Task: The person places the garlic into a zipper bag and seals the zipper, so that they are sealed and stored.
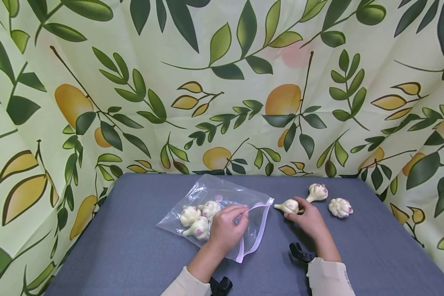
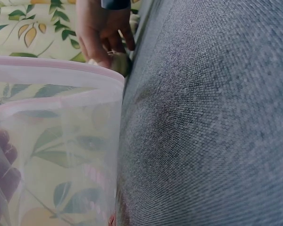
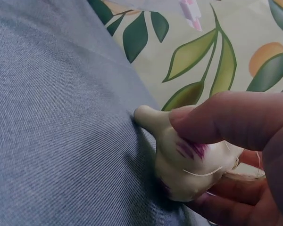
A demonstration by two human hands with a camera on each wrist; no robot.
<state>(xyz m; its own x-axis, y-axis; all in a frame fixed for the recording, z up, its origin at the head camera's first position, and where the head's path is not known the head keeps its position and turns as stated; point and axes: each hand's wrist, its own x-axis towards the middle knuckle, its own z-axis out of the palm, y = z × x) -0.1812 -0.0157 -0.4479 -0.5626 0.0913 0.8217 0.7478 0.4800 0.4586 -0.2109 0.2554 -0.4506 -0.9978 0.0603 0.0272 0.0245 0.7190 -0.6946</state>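
Observation:
A clear zip bag (image 1: 237,190) with a pale pink-white zip edge lies on the table, its mouth turned to the right. Three garlic bulbs (image 1: 197,228) are inside it, toward its left end. My left hand (image 1: 227,226) pinches the bag's film near the mouth and lifts it; the zip edge (image 2: 56,66) stands raised in the left wrist view. Just right of the mouth, my right hand (image 1: 310,216) grips another garlic bulb (image 3: 179,155) between thumb and fingers. That bulb is right at the tabletop, its stem pointing toward the bag.
Two loose garlic bulbs lie to the right of my right hand: one farther back (image 1: 318,192), one farther right (image 1: 341,207). A grey-blue cloth covers the table (image 1: 133,255). Behind it hangs a leaf-and-fruit patterned curtain (image 1: 222,102).

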